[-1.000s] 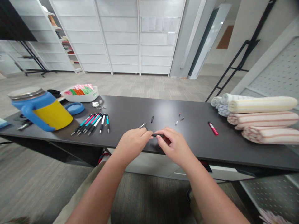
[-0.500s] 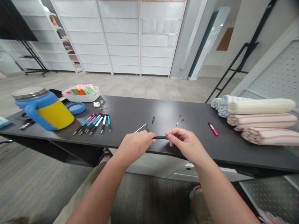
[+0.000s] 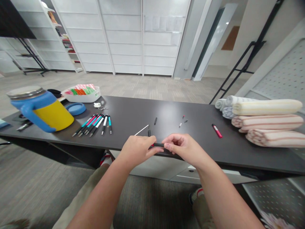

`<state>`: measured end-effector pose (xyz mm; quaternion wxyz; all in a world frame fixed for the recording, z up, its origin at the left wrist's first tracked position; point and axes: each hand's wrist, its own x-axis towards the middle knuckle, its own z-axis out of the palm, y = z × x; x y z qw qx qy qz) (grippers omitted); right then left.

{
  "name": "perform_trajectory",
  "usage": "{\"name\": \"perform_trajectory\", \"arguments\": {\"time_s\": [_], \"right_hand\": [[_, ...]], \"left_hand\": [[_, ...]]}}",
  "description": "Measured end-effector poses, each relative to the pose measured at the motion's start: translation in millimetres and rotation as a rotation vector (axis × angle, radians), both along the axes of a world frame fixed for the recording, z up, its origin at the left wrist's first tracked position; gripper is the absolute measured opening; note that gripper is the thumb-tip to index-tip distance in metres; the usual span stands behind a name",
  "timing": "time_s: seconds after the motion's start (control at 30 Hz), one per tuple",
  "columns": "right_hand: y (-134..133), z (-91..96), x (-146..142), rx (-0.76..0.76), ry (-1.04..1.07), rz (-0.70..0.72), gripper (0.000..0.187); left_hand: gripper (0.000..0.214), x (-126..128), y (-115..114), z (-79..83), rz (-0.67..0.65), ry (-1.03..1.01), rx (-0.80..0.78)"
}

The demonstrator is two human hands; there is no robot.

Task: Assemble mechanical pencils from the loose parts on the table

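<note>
Between my hands is a black pen barrel (image 3: pixel 158 144) with a bit of red at its left end. My left hand (image 3: pixel 139 148) is closed around that end, its thumb and fingers covering most of it. The right end is pinched between the thumb and forefinger of my right hand (image 3: pixel 186 148). Just beyond my left hand lie a thin white refill (image 3: pixel 141 130) and a short black piece (image 3: pixel 149 133). Farther back is a small black tube (image 3: pixel 155 121). Beyond my right hand lie a small white piece (image 3: pixel 180 125), a tiny red piece (image 3: pixel 183 116) and a small spring-like part (image 3: pixel 186 121).
Several pens (image 3: pixel 95 124) lie in a row on the dark desk (image 3: pixel 126 111). At left stand a blue and yellow mug (image 3: pixel 52 111), a blue lid (image 3: pixel 75 108) and a white basket (image 3: pixel 82 98). Rightward are a red pen part (image 3: pixel 216 130) and rolled towels (image 3: pixel 267 122).
My right hand has moved left and slightly down, closer to my left hand. Less of the black barrel shows between them, and red now shows beside my left fingers.
</note>
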<state>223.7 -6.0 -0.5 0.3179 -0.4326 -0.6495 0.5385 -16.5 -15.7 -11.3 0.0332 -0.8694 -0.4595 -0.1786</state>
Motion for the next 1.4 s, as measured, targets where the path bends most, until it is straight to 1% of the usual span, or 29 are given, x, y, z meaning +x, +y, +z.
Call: {"name": "perform_trajectory", "arguments": {"time_s": [0.13, 0.27, 0.37, 0.7, 0.83, 0.93, 1.0, 1.07, 1.27, 1.4], "right_hand": [[1, -4.4, 0, 0.017, 0.058, -0.047, 0.034], [1, -12.2, 4, 0.071, 0.187, -0.114, 0.031], [0, -15.8, 6, 0.118, 0.218, -0.142, 0.029], [-3, -17.2, 1, 0.233, 0.081, -0.156, 0.024], [-4, -14.5, -1, 0.267, 0.037, -0.133, 0.024], [-5, -10.1, -5, 0.333, -0.069, -0.098, 0.028], [-5, -7.8, -7, 0.397, -0.130, -0.070, 0.024], [-5, -6.4, -8, 0.447, -0.158, -0.054, 0.016], [-6, -4.8, -5, 0.482, -0.141, -0.107, 0.012], [-6, -7.7, -1, 0.441, -0.066, -0.167, 0.015]], "left_hand": [[0.044, 1, -1, 3.8, -0.010, 0.008, -0.007], [0.040, 3, 0, 4.5, -0.002, 0.029, -0.032], [0.039, 4, 1, 4.2, 0.018, 0.029, -0.032], [0.039, 3, 0, 6.2, 0.043, 0.036, -0.043], [0.036, 4, 0, 7.7, 0.040, 0.032, -0.054], [0.030, 4, -1, 8.6, 0.021, 0.034, -0.057], [0.024, 3, -1, 8.7, -0.001, 0.046, -0.062], [0.021, 3, -2, 8.5, -0.013, 0.055, -0.070], [0.026, 3, -1, 9.0, -0.019, 0.047, -0.092], [0.027, 2, 0, 9.4, -0.011, 0.020, -0.095]]}}
